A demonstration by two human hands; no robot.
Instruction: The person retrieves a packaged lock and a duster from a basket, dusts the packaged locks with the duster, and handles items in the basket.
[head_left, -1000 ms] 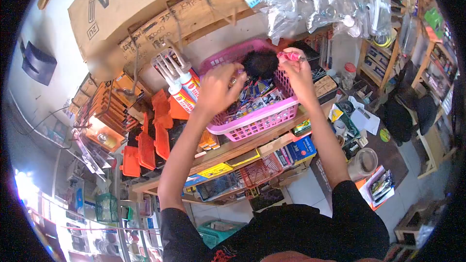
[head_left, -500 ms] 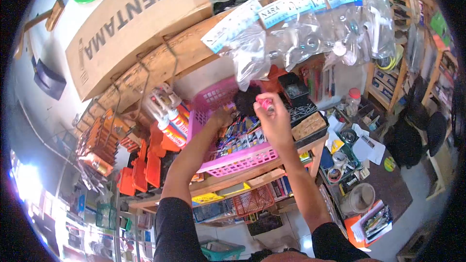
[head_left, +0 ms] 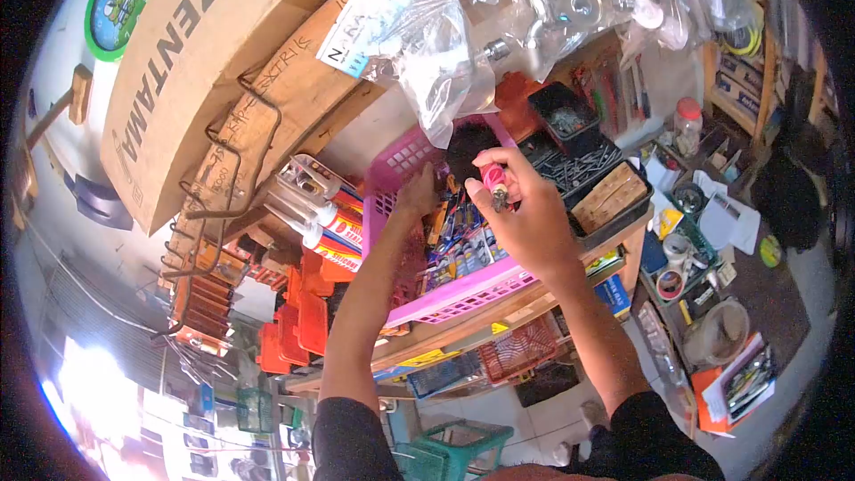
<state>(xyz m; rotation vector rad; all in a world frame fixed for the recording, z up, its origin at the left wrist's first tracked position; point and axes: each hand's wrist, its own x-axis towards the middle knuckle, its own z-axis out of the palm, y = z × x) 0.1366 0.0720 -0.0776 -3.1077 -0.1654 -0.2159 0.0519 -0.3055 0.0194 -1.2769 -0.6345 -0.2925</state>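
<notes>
My right hand [head_left: 532,218] is closed around a small pink-red object [head_left: 492,171] with a dull metallic end; its exact kind is unclear. It hovers over the right part of a pink plastic basket [head_left: 468,305]. Inside the basket lie several small packs and tubes [head_left: 463,256], with slim blue and orange items behind them. My left hand [head_left: 420,192] reaches into the basket's left side, near the back wall. Its fingers look stretched out, though shadow partly hides them. A dark round bundle [head_left: 472,148] sits at the back of the basket.
Plastic-bagged taps [head_left: 445,80] hang above the basket from a wooden beam [head_left: 294,62] with metal hooks. Right of the basket stand a black tray of bolts [head_left: 579,169] and a wooden block [head_left: 609,198]. Sealant tubes [head_left: 334,232] and orange bins [head_left: 298,312] are on the left.
The view has turned and moved closer. My left hand has shifted up toward the basket's back wall, its fingers less curled. My right hand has turned, showing the pink-red object's metallic end.
</notes>
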